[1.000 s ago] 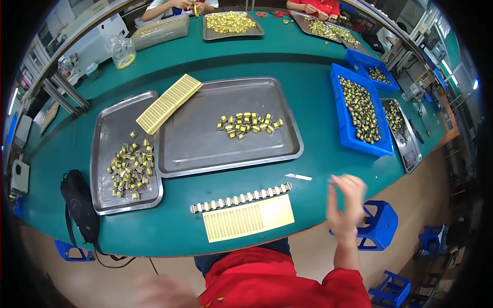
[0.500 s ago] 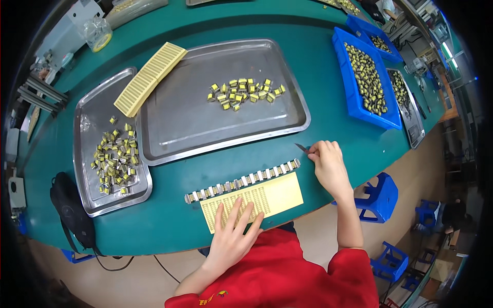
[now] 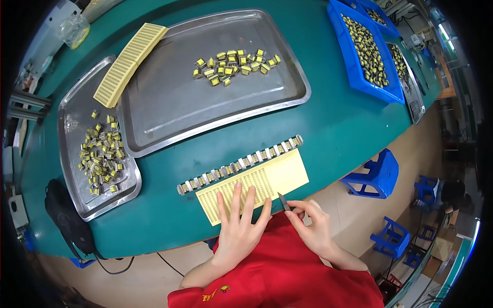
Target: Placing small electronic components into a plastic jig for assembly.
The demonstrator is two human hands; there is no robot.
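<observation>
Since the earlier frame, the right hand (image 3: 316,231) has brought the knife (image 3: 286,205) down from beyond the right end of the row of parts (image 3: 241,164) to the lower edge of the yellow sheet (image 3: 290,174), while the left hand (image 3: 239,233) stays on the sheet.

Through the head view, my only feed, I find the sheet at lower centre of the frame, its long axis climbing gently from left to right, with the row running nearly parallel just above it. I read the key relation at the blade: it points up and slightly left from the right fingers, its tip at the sheet's lower edge, near where the printed part meets the blank right end. I can't tell whether it touches. The right hand is nearer that blank end; the left covers the printed part.

I see the right thumb and fingers pinched together on the knife, the forearm coming in from the lower right. The left fingers are spread wide and laid flat, gripping nothing, their tips pointing up the frame. Across the upper left I have the large metal tray (image 3: 169,105), well apart from both hands.
</observation>
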